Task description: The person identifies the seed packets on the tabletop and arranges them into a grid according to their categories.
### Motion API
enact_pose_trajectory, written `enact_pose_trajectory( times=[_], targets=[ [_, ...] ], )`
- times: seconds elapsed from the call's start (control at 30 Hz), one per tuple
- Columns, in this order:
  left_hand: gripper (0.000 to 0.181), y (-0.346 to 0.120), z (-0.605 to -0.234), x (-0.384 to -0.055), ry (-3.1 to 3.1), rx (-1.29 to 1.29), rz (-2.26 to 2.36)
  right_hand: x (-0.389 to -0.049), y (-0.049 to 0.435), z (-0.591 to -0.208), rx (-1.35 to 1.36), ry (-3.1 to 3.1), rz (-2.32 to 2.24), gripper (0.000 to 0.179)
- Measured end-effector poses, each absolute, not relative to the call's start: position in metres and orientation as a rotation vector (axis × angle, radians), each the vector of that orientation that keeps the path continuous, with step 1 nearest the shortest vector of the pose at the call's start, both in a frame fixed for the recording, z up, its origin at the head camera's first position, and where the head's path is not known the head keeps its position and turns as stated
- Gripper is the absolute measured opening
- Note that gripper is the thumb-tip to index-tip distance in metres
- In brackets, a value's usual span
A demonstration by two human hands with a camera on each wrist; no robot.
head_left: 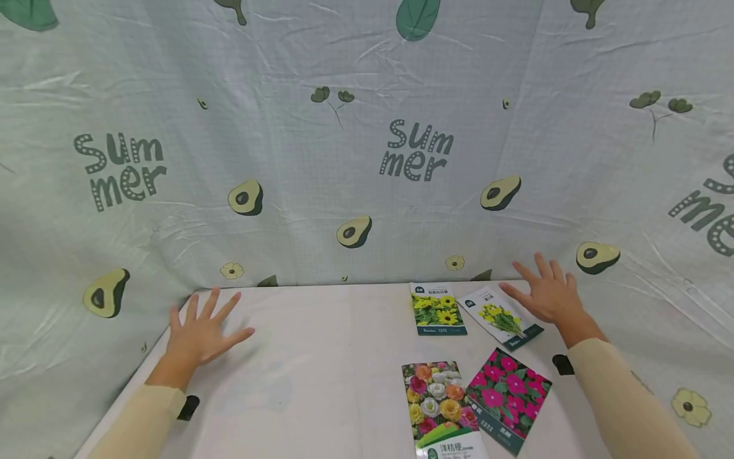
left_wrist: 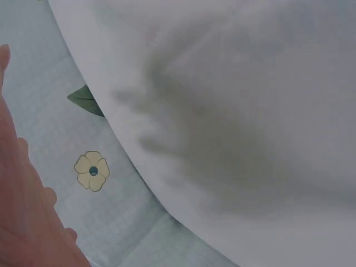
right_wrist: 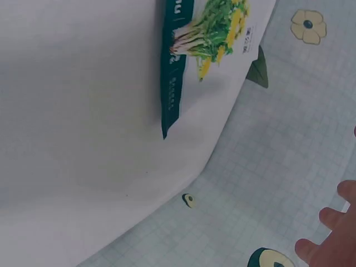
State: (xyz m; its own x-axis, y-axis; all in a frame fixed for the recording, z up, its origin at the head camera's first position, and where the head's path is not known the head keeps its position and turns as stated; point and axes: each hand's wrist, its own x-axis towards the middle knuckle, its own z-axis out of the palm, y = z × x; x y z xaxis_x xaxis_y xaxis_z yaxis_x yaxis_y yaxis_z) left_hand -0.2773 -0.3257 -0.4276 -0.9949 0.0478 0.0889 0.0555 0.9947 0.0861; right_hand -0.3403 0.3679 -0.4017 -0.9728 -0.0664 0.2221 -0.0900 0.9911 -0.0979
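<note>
My left hand (head_left: 201,335) is held over the far left corner of the white table, fingers spread and holding nothing. In the left wrist view, its shadow falls across the tabletop. My right hand (head_left: 550,294), likewise spread, hovers at the far right beside a white seed packet (head_left: 497,317) with yellow-flowered greens. Left of that lies a packet with yellow daisies (head_left: 439,310). Nearer me are a packet of mixed-colour roses-like blooms (head_left: 441,401) and a tilted packet of magenta flowers (head_left: 509,398), whose edges meet.
The white table (head_left: 298,370) ends at a hanging cloth (head_left: 298,159) printed with avocados, flowers and "summer" lettering. This cloth surrounds the back and both sides. A black strap piece shows at each wrist.
</note>
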Motion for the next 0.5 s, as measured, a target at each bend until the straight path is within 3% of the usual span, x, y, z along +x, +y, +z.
enact_pose_trajectory(
  times=[0.5],
  targets=[
    [0.098,-0.312,-0.444,-0.268,-3.005,-0.122,-0.120,-0.320,0.362,-0.417,0.168,-2.844,0.115,0.087]
  ],
)
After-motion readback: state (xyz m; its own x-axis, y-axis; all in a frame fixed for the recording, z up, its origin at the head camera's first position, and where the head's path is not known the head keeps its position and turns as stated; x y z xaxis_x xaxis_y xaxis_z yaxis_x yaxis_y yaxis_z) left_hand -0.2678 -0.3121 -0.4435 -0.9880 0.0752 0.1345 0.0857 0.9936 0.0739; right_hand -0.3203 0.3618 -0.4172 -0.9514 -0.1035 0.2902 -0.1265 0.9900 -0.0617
